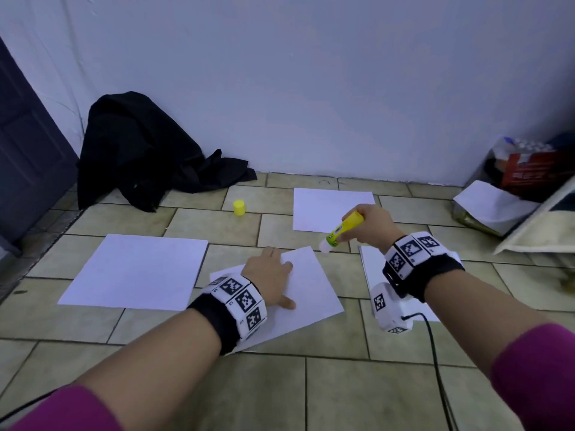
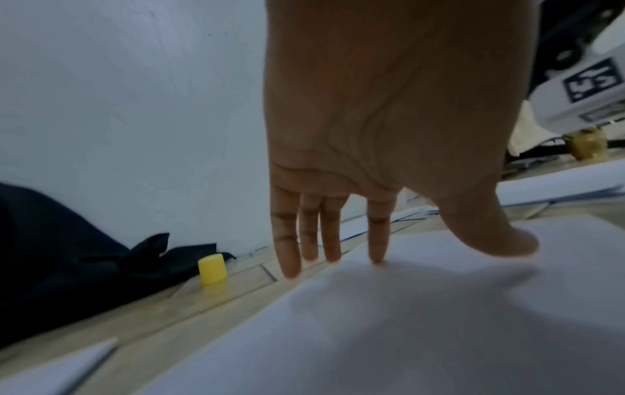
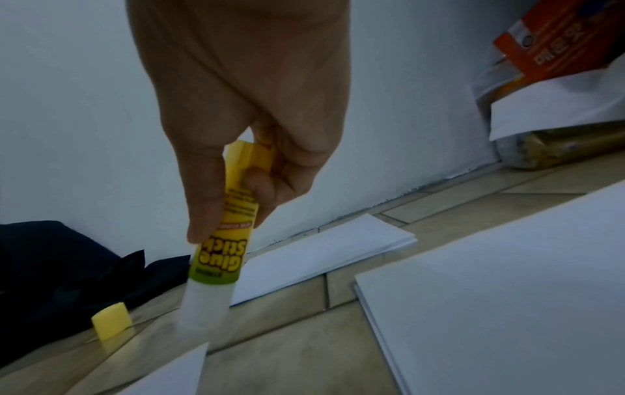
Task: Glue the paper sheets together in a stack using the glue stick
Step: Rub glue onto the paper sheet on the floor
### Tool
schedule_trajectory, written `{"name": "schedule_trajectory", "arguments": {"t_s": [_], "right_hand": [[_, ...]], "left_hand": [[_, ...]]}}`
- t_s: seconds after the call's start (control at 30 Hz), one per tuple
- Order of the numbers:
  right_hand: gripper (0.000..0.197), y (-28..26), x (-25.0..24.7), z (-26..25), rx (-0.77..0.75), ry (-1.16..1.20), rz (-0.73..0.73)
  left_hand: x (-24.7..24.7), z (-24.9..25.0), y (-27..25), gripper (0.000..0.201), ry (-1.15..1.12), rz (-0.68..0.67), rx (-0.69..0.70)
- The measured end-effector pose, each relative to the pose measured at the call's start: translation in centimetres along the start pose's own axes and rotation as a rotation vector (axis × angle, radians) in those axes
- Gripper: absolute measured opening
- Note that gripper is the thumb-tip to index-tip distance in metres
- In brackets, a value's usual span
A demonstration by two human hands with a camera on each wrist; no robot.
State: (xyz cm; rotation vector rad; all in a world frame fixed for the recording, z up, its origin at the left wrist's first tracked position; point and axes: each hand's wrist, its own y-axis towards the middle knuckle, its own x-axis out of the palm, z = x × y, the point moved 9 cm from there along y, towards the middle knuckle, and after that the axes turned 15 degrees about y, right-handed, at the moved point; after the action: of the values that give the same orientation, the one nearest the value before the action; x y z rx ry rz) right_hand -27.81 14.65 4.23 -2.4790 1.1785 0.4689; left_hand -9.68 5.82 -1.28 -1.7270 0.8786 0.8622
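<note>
My left hand (image 1: 270, 276) lies flat with straight fingers (image 2: 376, 235) on a white sheet (image 1: 311, 293) turned at an angle on the tiled floor. My right hand (image 1: 370, 223) grips an uncapped yellow glue stick (image 1: 342, 229), its white tip pointing down-left just above the far right corner of that sheet (image 3: 176, 374). In the right wrist view the glue stick (image 3: 223, 240) is held between thumb and curled fingers. Its yellow cap (image 1: 239, 208) stands on the floor farther back. Other white sheets lie at the left (image 1: 137, 270), far middle (image 1: 326, 206) and right (image 1: 373, 269).
A black cloth (image 1: 146, 150) is heaped against the wall at the back left. A red box and paper-covered clutter (image 1: 513, 188) sit at the back right corner. A dark door (image 1: 25, 150) stands on the left. A black cable (image 1: 435, 353) runs from my right wrist.
</note>
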Motion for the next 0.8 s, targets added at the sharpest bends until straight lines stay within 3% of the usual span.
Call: {"name": "schedule_trajectory", "arguments": {"t_s": [0.23, 0.43, 0.8], "right_hand": [[0.020, -1.3, 3.8, -1.2, -0.123, 0.028, -0.120], [0.021, -1.6, 7.3, -3.2, -0.225, -0.126, -0.168], [0.027, -2.3, 8.5, -4.2, -0.221, -0.432, -0.250]], "left_hand": [[0.6, 0.6, 0.8, 0.094, -0.054, 0.092, 0.011], [0.6, 0.0, 1.0, 0.096, -0.091, 0.114, -0.031], [0.9, -0.2, 1.0, 0.094, -0.104, 0.135, -0.040]]}}
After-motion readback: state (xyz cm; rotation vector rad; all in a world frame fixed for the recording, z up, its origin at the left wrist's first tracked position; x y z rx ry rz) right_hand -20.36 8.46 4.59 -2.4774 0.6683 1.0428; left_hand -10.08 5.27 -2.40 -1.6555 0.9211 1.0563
